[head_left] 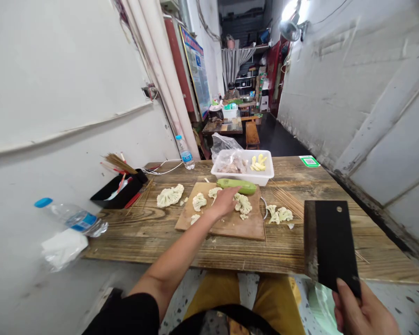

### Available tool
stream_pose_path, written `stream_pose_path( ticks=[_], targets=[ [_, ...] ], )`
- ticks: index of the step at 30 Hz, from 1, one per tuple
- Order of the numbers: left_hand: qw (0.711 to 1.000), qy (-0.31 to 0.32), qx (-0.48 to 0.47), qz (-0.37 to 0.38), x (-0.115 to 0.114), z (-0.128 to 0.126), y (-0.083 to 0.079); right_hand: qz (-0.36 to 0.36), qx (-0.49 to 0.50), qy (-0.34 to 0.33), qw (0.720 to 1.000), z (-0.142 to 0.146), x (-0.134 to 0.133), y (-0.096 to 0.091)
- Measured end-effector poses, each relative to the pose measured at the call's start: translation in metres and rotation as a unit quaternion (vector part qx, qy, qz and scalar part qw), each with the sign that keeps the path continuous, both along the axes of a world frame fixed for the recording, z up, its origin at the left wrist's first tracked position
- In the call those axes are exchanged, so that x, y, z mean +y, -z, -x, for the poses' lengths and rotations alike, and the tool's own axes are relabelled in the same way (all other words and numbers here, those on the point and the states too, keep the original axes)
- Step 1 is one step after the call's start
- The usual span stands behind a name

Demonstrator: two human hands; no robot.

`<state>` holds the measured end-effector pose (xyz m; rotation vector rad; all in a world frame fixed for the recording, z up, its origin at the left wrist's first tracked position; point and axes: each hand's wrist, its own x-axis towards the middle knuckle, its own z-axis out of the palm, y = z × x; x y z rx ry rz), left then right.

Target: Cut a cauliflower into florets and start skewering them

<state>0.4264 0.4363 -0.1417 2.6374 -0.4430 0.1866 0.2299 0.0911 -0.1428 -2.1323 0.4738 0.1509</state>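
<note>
My right hand [363,309] grips a black cleaver [335,242] by its lower end, the blade standing upright over the table's front right. My left hand [226,201] reaches over a wooden cutting board [226,229], its index finger stretched out across a pale green gourd [242,186]; the other fingers are partly hidden. Close to this hand lie a cauliflower piece [243,204] on its right and a smaller floret [199,202] on its left. The gourd lies along the board's far edge.
Behind the board stands a white tray [242,177] with bagged food and yellow pieces. More cauliflower [170,196] lies left, and florets [280,214] lie right beside thin skewers [289,201]. A black box [117,195] and water bottles [77,221] are at left.
</note>
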Motion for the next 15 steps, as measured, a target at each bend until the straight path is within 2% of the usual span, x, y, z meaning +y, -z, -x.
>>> stream_pose_path(
  ticks=[2, 5, 8, 12, 15],
  targets=[
    [1.0, -0.007, 0.005, -0.011, 0.001, 0.001, 0.003, -0.003, 0.007, -0.017, 1.0, -0.001, 0.009, -0.001],
    [0.999, -0.023, 0.012, -0.039, -0.011, 0.0, 0.011, 0.01, -0.007, -0.023, 1.0, 0.003, 0.02, -0.006],
    [0.999, -0.034, 0.007, -0.023, -0.022, -0.004, 0.02, -0.001, -0.007, -0.032, 0.999, 0.008, 0.024, -0.008],
    [0.995, 0.062, -0.049, 0.062, -0.019, 0.0, 0.025, -0.013, 0.005, -0.037, 0.999, 0.011, 0.02, -0.008],
    [0.975, 0.102, -0.169, 0.104, -0.005, 0.021, 0.018, -0.015, -0.011, -0.037, 0.999, 0.01, 0.022, -0.01]
  ],
)
